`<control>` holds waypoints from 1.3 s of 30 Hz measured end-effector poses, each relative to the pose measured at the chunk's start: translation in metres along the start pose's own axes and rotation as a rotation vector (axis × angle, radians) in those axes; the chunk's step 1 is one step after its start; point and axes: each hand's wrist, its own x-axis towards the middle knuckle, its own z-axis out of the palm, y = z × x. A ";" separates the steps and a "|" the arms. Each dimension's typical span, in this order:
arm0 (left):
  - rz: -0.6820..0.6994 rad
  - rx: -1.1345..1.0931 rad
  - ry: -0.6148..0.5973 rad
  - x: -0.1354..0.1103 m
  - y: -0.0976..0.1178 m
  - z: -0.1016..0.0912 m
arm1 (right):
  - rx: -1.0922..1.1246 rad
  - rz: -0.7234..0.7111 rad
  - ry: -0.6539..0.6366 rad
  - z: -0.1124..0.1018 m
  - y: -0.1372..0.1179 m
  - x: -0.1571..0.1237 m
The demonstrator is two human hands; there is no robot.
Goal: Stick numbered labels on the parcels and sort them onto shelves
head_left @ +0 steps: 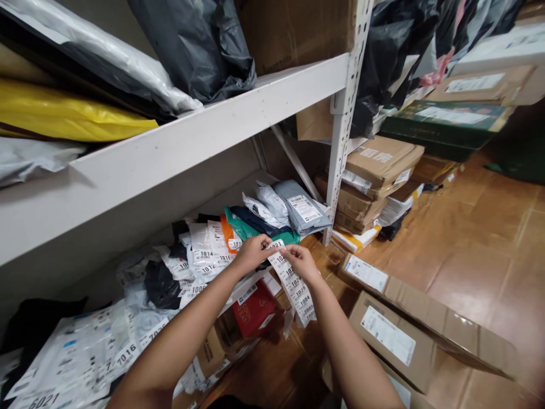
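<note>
My left hand (251, 253) and my right hand (300, 261) meet in front of the lower shelf. Both pinch the top of a white strip of numbered stickers (296, 289), which hangs down from my fingers toward the floor. Printed numbers such as 1025 and 1004 show on it. Just behind my hands lie green (238, 227), orange and grey mailer bags (300, 210). To the left, several white parcels (200, 255) carry number labels like 1014 and 1016.
A white metal shelf board (191, 136) runs overhead with black, yellow and white bags on it. A shelf post (343, 130) stands to the right. Cardboard boxes (378, 170) are stacked beyond it; more boxes (409, 329) lie on the wooden floor. A red package (253, 312) sits below my hands.
</note>
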 end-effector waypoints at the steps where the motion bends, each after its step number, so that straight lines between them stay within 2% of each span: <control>1: -0.010 0.035 0.035 -0.001 0.001 0.002 | -0.081 -0.018 0.049 0.001 0.000 0.000; 4: 0.028 0.273 0.148 -0.005 0.007 0.009 | -0.266 -0.089 0.223 0.000 0.001 0.000; 5: 0.039 0.360 0.176 -0.007 0.008 0.012 | -0.273 -0.096 0.240 0.000 0.001 0.000; 9: -0.007 0.525 0.210 -0.011 0.011 0.019 | -0.077 0.044 0.071 -0.001 0.006 -0.004; 10: -0.017 0.533 0.206 -0.011 0.011 0.020 | -0.044 0.072 0.084 -0.001 0.009 -0.006; 13: -0.033 0.552 0.188 -0.011 0.010 0.022 | 0.037 0.099 0.298 -0.005 0.023 -0.015; 15: -0.046 0.546 0.207 -0.011 0.009 0.023 | 0.181 0.175 0.350 -0.011 0.032 -0.022; 17: -0.064 0.508 0.327 -0.010 0.009 0.020 | 0.314 0.268 0.258 -0.020 0.035 -0.029; 19: 0.023 0.474 0.445 -0.010 0.010 0.013 | 0.366 0.295 0.126 -0.027 0.028 -0.033; 20: 0.127 0.472 0.437 -0.008 0.010 0.008 | 0.365 0.279 0.075 -0.028 0.021 -0.033; 22: 0.352 0.473 0.273 -0.004 0.011 -0.004 | 0.338 0.205 0.012 -0.027 0.001 -0.029; 24: 0.428 0.430 0.089 0.002 0.011 -0.015 | 0.284 0.096 -0.018 -0.020 -0.019 -0.018; 27: 0.324 0.252 -0.004 0.013 0.011 -0.026 | 0.138 -0.070 -0.006 -0.004 -0.039 0.008; 30: 0.236 0.112 -0.020 0.020 0.011 -0.033 | -0.024 -0.176 0.047 0.010 -0.043 0.034; 33: 0.197 0.011 -0.011 0.024 0.010 -0.040 | -0.097 -0.283 0.079 0.016 -0.042 0.047; 36: 0.188 -0.142 -0.036 0.027 0.004 -0.044 | -0.055 -0.237 0.061 0.015 -0.042 0.046; 39: 0.136 -0.179 -0.051 0.031 -0.002 -0.043 | -0.020 -0.143 0.073 0.018 -0.041 0.043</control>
